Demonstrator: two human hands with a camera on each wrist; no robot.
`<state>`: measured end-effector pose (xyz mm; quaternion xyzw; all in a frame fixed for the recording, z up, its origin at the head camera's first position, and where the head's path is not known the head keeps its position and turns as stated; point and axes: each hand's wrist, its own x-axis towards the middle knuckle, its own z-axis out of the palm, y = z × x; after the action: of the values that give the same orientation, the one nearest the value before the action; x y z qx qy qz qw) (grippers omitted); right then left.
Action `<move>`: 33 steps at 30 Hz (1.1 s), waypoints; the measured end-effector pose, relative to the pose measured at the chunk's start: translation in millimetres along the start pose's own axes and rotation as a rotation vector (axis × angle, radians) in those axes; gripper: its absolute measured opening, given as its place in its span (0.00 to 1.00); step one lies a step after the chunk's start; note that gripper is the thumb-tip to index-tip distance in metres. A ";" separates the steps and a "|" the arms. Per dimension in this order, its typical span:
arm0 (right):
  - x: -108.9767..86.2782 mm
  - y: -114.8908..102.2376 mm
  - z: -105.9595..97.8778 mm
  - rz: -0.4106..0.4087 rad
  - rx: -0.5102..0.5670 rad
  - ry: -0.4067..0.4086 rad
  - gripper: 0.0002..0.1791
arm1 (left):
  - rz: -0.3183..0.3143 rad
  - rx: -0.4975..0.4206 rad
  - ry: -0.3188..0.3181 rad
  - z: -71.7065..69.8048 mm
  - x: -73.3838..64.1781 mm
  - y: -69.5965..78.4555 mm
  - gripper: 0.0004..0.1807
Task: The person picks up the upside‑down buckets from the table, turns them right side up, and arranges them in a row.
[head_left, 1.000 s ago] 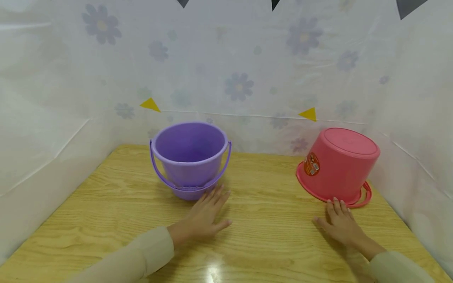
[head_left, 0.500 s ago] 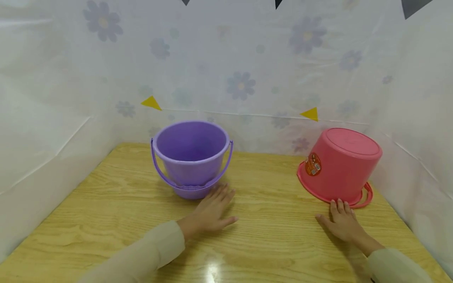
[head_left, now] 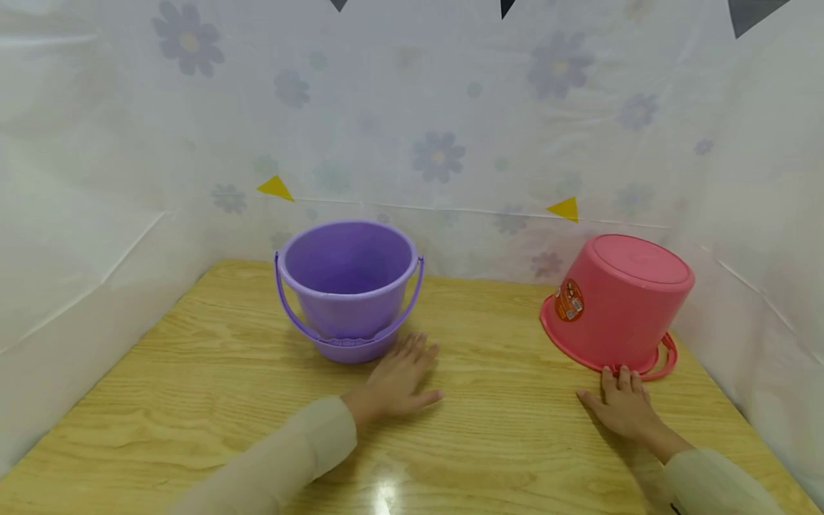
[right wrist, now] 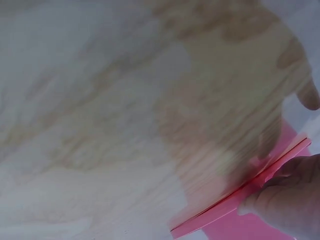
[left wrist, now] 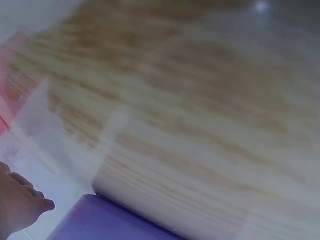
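A purple bucket [head_left: 350, 312] stands upright on the wooden table, its handle [head_left: 350, 343] hanging down in front. Close to the right of its base is my left hand [head_left: 400, 379], palm down with fingers spread and thumb out. Whether those fingertips touch the bucket I cannot tell. At the right, a pink-red bucket [head_left: 621, 307] is upside down, rim on the table and slightly tilted in view, with an orange sticker [head_left: 569, 300] on its side. My right hand [head_left: 621, 409] lies with straight fingers at its front rim, also seen in the right wrist view near the rim [right wrist: 235, 195].
The wooden table [head_left: 489, 400] spans the view. A white flowered sheet [head_left: 367, 121] hangs behind it, and pale sheets flank both sides. Yellow triangles [head_left: 275, 188] show on the back sheet, and dark triangles [head_left: 753, 14] hang at the top edge.
My left hand has slid a little to the right along the table, off the purple bucket's front. Both buckets stay in place, and my right hand has hardly moved.
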<state>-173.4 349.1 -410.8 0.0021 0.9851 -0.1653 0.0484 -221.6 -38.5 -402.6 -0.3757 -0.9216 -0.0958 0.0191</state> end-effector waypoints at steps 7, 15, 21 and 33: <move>-2.6 -0.2 0.3 -0.032 -0.035 0.043 0.44 | -0.021 0.047 -0.044 3.3 11.3 6.6 0.42; -4.2 2.6 0.4 -0.065 -0.047 0.102 0.41 | -0.037 0.065 -0.105 4.0 19.7 15.7 0.42; -4.4 5.9 1.5 -0.059 -0.040 0.100 0.41 | -0.037 0.082 -0.131 5.0 25.1 22.1 0.42; -14.6 6.9 -1.8 -0.082 -0.014 0.079 0.41 | -0.028 0.067 -0.166 0.9 38.7 36.8 0.43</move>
<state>-158.9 356.4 -410.0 -0.0320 0.9866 -0.1602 0.0026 -223.7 14.1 -393.4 -0.3686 -0.9278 -0.0338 -0.0460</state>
